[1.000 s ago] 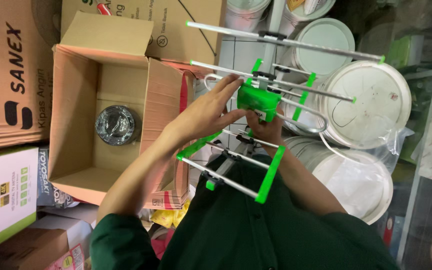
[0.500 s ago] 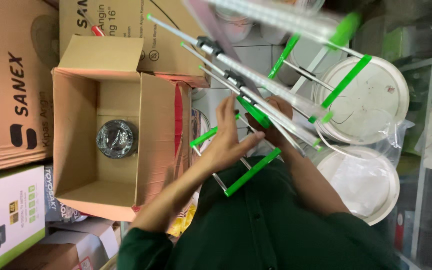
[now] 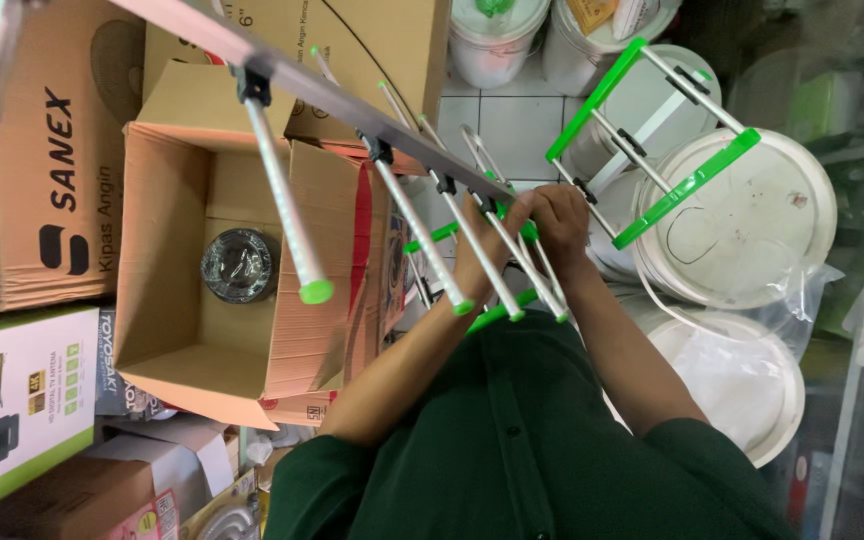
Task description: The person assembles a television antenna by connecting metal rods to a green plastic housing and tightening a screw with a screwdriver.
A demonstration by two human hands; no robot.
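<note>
Antenna [image 3: 422, 170]: a metal boom with cross rods tipped in green caps, and a green-framed reflector section [image 3: 652, 140] at the far end, held up in the air above the floor, close to the camera, so that its near rods loom large across the upper left of the view. Position: slanting from upper left down to the middle, boom uppermost, rods hanging toward the person's chest; it rests on nothing, being carried wholly by the hands. Left hand [image 3: 480, 235]: fingers curled shut around the boom and rods near its middle, apparently to steady the long end. Right hand [image 3: 560, 218]: fingers likewise closed on the boom just beside the left, nearer the reflector, the two hands touching or nearly so; the grip close together at the middle looks suited to balancing both ends. Box [image 3: 202, 300]: open cardboard carton on the floor to the left, flaps spread, directly below the near rods; inside lies a dark coil [image 3: 239, 265], seemingly wrapped cable, alone at the bottom. Surroundings: further cartons [image 3: 42, 170] stacked to the left and above the box, printed ones below left; white pails [image 3: 752, 220] with lids to the right, beneath the reflector, one lower pail partly covered in clear plastic [image 3: 742, 370]; white tiled floor [image 3: 502, 120] between pails and cartons. Person wears a dark green shirt [image 3: 512, 450], sleeves at the elbow.
</note>
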